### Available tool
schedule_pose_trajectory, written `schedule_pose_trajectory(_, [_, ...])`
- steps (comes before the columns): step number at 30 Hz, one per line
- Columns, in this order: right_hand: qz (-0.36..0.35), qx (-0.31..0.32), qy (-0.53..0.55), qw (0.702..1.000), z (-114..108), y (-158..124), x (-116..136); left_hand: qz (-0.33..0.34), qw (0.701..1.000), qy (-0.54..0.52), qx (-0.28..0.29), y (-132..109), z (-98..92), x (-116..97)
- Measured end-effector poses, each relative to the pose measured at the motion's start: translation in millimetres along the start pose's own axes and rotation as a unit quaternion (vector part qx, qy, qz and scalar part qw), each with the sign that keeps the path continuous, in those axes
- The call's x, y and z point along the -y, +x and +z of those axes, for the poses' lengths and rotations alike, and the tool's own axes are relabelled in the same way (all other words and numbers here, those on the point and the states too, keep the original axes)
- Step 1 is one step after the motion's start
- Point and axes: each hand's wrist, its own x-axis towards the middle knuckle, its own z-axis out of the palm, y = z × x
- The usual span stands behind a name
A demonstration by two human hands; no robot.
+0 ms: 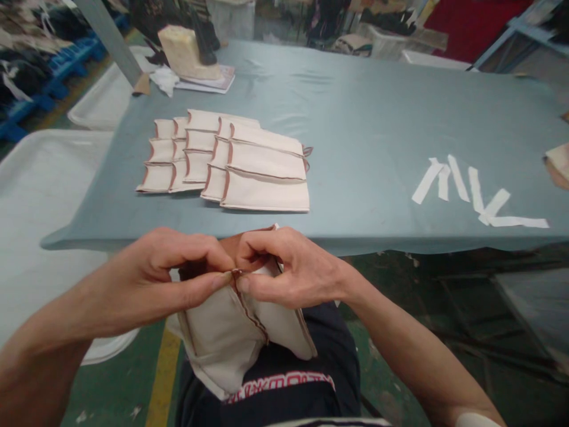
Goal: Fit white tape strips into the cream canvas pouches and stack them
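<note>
A cream fabric pouch with brown-edged seams [222, 338] hangs over my lap, just in front of the table edge. My left hand [178, 267] pinches the brown seam at its top between thumb and forefinger. Close against it, my right hand [284, 267] grips the same seam from the other side, thumb and fingers closed. The two thumbs almost meet at the seam. Whether anything small sits between the fingertips is hidden. On the table beyond lie several similar cream pouches [267, 160], overlapping in rows, with brown edges.
A blue-green covered table [355, 118] spans the view. White strips [475, 190] lie scattered on its right side. A yellowish foam block [186, 50] rests on papers at the back left. White plastic trays [40, 196] stand left of the table.
</note>
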Motion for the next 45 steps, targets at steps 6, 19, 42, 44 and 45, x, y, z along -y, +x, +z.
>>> schedule_pose_trajectory(6, [0.003, -0.028, -0.048, 0.998, 4.1, -2.5, -0.9, -0.023, 0.999, -0.034, -0.007, -3.6, 6.7, -1.9])
schedule_pose_trajectory(19, [-0.113, -0.07, -0.318, 0.939, 6.6, -11.3, -12.8, -0.035, 0.995, 0.076, -0.056, -6.7, 13.6, -11.6])
schedule_pose_trajectory(42, [-0.126, -0.058, -0.354, 0.925, 4.4, -8.0, 10.1, 0.018, 0.974, 0.178, -0.137, -9.8, 16.1, -35.5])
schedule_pose_trajectory(44, [-0.121, -0.07, -0.302, 0.943, 4.8, -7.7, 10.6, 0.01, 0.975, 0.173, -0.141, -10.8, 16.2, -33.8])
schedule_pose_trajectory(45, [-0.115, -0.07, -0.279, 0.951, 4.9, -7.6, 10.9, 0.007, 0.976, 0.165, -0.142, -11.2, 15.9, -33.3])
